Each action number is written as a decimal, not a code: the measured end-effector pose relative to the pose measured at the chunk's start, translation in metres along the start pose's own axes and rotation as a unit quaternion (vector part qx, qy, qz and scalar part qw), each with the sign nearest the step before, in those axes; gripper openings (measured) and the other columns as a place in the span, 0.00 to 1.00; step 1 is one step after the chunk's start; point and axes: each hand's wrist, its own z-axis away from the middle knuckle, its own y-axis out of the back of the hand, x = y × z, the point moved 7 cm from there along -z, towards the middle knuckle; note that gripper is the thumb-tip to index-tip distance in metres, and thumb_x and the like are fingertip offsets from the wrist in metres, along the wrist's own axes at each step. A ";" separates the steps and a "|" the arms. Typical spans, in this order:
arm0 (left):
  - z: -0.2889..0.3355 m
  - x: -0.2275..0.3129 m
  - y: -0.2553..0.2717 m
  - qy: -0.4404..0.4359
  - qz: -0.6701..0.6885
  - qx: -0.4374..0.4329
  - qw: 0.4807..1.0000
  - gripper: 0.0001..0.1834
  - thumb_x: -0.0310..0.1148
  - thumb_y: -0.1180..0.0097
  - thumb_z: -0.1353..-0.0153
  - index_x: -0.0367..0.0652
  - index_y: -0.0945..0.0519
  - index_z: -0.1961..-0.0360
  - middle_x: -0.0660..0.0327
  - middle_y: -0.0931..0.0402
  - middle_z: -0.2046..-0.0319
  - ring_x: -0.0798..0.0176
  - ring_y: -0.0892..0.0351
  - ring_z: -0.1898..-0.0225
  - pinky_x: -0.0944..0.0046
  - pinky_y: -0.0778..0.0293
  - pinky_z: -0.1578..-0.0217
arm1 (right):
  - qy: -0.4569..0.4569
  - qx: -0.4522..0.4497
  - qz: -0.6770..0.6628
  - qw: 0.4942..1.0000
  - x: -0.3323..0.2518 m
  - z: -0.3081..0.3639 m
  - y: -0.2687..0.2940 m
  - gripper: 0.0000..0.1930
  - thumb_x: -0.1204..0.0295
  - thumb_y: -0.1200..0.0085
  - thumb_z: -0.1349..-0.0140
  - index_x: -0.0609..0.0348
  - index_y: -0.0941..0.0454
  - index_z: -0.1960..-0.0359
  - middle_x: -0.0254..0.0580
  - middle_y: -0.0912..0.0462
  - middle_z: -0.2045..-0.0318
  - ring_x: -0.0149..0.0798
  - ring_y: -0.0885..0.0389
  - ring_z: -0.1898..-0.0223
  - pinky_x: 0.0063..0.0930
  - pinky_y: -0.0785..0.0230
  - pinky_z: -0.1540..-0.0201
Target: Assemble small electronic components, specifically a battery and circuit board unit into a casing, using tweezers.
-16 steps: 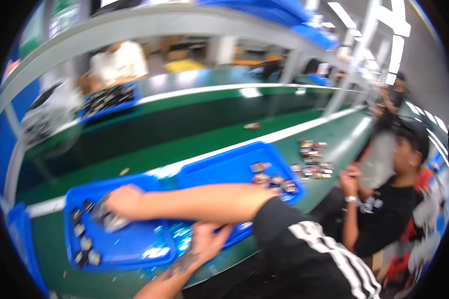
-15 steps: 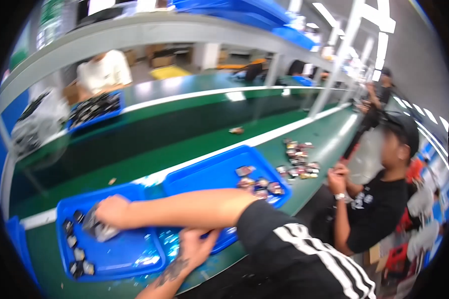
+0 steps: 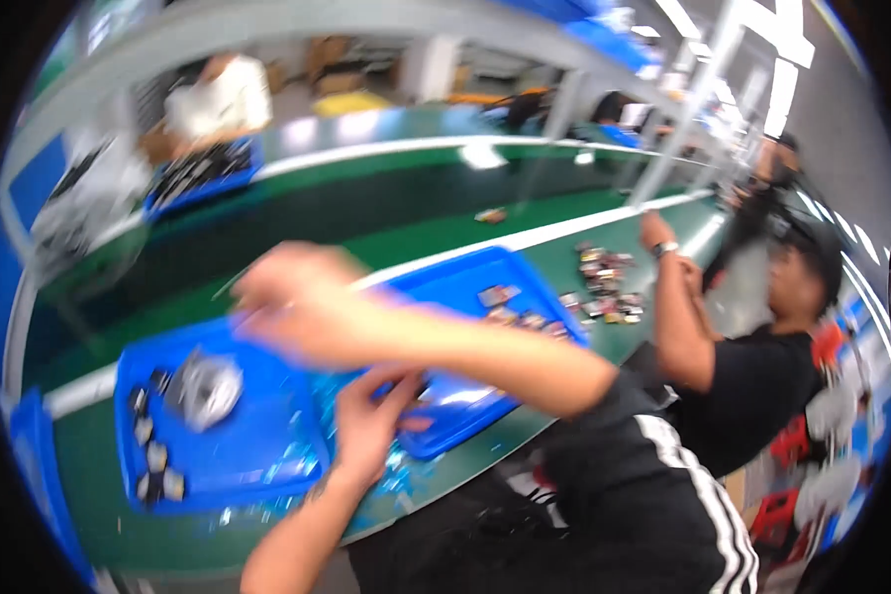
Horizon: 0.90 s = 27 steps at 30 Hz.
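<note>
My right hand point(image 3: 302, 302) is raised above the back of the left blue tray point(image 3: 257, 485), smeared by motion. A thin pale sliver shows at its fingertips, too blurred to name. My left hand point(image 3: 366, 421) is between the two trays, fingers curled; a small dark thing shows partly by the fingertips, its kind unclear. In the left tray lies a crumpled clear plastic bundle point(image 3: 206, 389). Several small black-and-silver parts point(image 3: 156, 455) line that tray's left side. Small reddish, metallic parts point(image 3: 500, 295) lie in the right blue tray point(image 3: 445, 269), partly hidden by my right forearm.
A pile of similar small parts point(image 3: 609, 282) lies on the green table right of the trays. Blue film scraps point(image 3: 396, 475) are scattered near the table edge. A co-worker in black point(image 3: 752, 396) is close on my right. Across the bench, another person is behind a filled blue tray point(image 3: 208, 178).
My right hand has lifted off the plastic bundle and moved up and right; the bundle stays in the left tray. My left hand has risen slightly. The co-worker's arm has gone up.
</note>
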 end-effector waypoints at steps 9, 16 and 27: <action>-0.003 -0.005 0.005 0.004 0.162 0.011 0.987 0.10 0.27 0.43 0.37 0.34 0.21 0.56 0.55 0.21 0.60 0.56 0.16 0.62 0.64 0.16 0.66 | -0.288 0.145 -0.138 0.936 0.036 0.170 0.080 0.02 0.82 0.46 0.39 0.65 0.26 0.66 0.36 0.23 0.63 0.13 0.36 0.80 0.10 0.48 0.79; 0.001 -0.010 0.003 -0.001 0.151 0.010 0.989 0.11 0.27 0.45 0.36 0.32 0.21 0.55 0.56 0.22 0.61 0.58 0.16 0.62 0.66 0.16 0.64 | -0.256 0.154 -0.123 0.946 0.035 0.171 0.051 0.04 0.83 0.43 0.42 0.63 0.24 0.66 0.33 0.20 0.69 0.15 0.38 0.83 0.13 0.48 0.82; 0.006 -0.007 0.004 -0.090 0.078 0.053 0.992 0.12 0.26 0.47 0.35 0.31 0.21 0.53 0.59 0.25 0.59 0.63 0.18 0.60 0.68 0.15 0.64 | -0.188 0.164 0.031 0.968 0.023 0.164 0.044 0.05 0.84 0.41 0.45 0.63 0.23 0.69 0.39 0.20 0.70 0.23 0.28 0.83 0.17 0.40 0.83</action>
